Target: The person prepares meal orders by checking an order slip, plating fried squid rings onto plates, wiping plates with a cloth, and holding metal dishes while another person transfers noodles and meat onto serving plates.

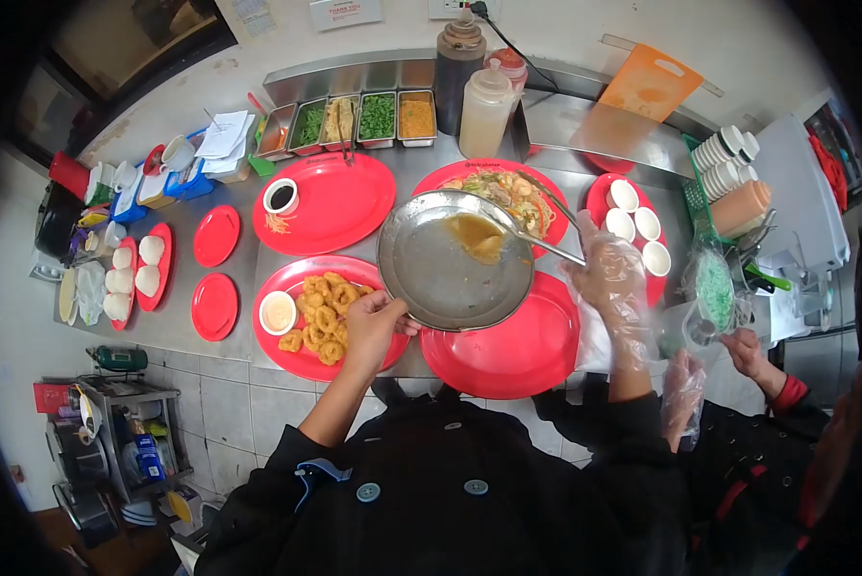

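My bare left hand (pixel 375 331) pinches the near-left rim of a round metal pan (pixel 431 274), tilted above the red plates. Some brown sauce (pixel 477 240) pools in its far side. My right hand (pixel 615 274), in a clear plastic glove, is closed on a metal spoon (pixel 551 247) reaching into the pan. Metal tongs (pixel 549 194) also run toward this hand; whether it grips them I cannot tell. Behind the pan, noodles with vegetables (pixel 484 188) lie on a red plate, partly hidden. Fried rings (pixel 327 312) and a dip cup (pixel 278 313) share the plate near my left hand.
An oval red plate (pixel 508 360) lies below the pan. Sauce bottles (pixel 486 110) and topping trays (pixel 377 117) line the back. White cups (pixel 623 196) stand on a red plate at right. Beside me, a co-worker's hand (pixel 750 353) is by a container of green bits (pixel 714 288).
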Demonstrator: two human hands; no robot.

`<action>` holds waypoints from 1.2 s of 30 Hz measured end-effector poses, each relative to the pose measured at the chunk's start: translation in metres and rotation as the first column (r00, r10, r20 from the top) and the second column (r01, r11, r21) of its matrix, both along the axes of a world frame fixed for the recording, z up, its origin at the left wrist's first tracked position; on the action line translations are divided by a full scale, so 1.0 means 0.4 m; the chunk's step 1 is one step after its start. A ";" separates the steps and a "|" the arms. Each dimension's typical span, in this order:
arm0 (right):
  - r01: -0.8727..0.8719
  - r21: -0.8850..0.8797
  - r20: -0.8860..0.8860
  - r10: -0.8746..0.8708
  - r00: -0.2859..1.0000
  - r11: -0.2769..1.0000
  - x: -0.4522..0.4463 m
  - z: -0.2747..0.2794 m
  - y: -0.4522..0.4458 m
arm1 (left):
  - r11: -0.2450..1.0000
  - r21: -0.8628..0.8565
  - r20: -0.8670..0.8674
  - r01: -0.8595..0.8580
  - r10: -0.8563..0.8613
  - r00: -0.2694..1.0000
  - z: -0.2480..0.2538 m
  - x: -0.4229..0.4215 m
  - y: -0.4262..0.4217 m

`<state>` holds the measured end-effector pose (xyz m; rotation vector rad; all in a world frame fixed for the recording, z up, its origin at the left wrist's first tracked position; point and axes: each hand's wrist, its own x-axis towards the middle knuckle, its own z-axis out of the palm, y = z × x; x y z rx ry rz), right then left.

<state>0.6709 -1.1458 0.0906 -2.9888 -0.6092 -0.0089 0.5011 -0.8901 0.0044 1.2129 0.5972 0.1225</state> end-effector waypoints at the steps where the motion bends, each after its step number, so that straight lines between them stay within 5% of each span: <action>1: 0.004 -0.012 0.026 -0.004 1.000 1.000 0.004 -0.006 0.001 | 1.000 0.000 0.000 0.006 -0.006 1.000 0.002 -0.002 0.000; 6: -0.079 0.025 0.286 0.068 0.956 0.997 0.045 -0.005 -0.055 | 0.996 -0.048 -0.027 -0.073 0.072 0.997 0.019 -0.033 0.018; 10: -0.182 0.027 0.192 0.174 0.966 0.983 0.037 0.033 -0.053 | 0.992 0.000 -0.030 -0.122 0.122 0.992 0.034 -0.078 0.053; 18: -0.295 -0.014 0.280 0.287 0.916 0.955 0.025 0.032 -0.063 | 0.961 0.069 0.038 -0.268 0.266 0.963 0.064 -0.143 0.117; 20: -0.275 -0.220 0.037 0.289 0.956 0.936 0.031 -0.040 -0.057 | 0.955 0.082 0.039 -0.284 0.282 0.959 0.075 -0.152 0.126; 21: -0.358 -0.103 0.166 0.371 0.914 0.928 0.027 -0.062 -0.054 | 0.949 0.080 0.056 -0.306 0.302 0.952 0.074 -0.157 0.134; 24: -0.352 -0.144 0.380 0.380 0.843 0.925 0.046 -0.203 -0.046 | 0.933 0.071 0.078 -0.353 0.348 0.934 0.070 -0.171 0.150; 29: -0.386 0.027 0.241 0.369 0.898 0.922 0.018 -0.118 -0.013 | 0.907 0.065 0.087 -0.415 0.409 0.908 0.073 -0.180 0.159; 31: -0.478 -0.010 0.516 0.414 0.750 0.878 0.012 -0.143 0.002 | 0.910 0.078 0.090 -0.408 0.401 0.911 0.070 -0.181 0.162; 34: -0.571 0.243 0.464 0.423 0.779 0.784 0.029 -0.145 0.046 | 0.916 0.074 0.084 -0.393 0.387 0.918 0.070 -0.176 0.158; 36: -0.563 0.192 0.445 0.440 0.780 0.804 0.021 -0.116 0.051 | 0.918 0.074 0.074 -0.389 0.384 0.920 0.073 -0.172 0.152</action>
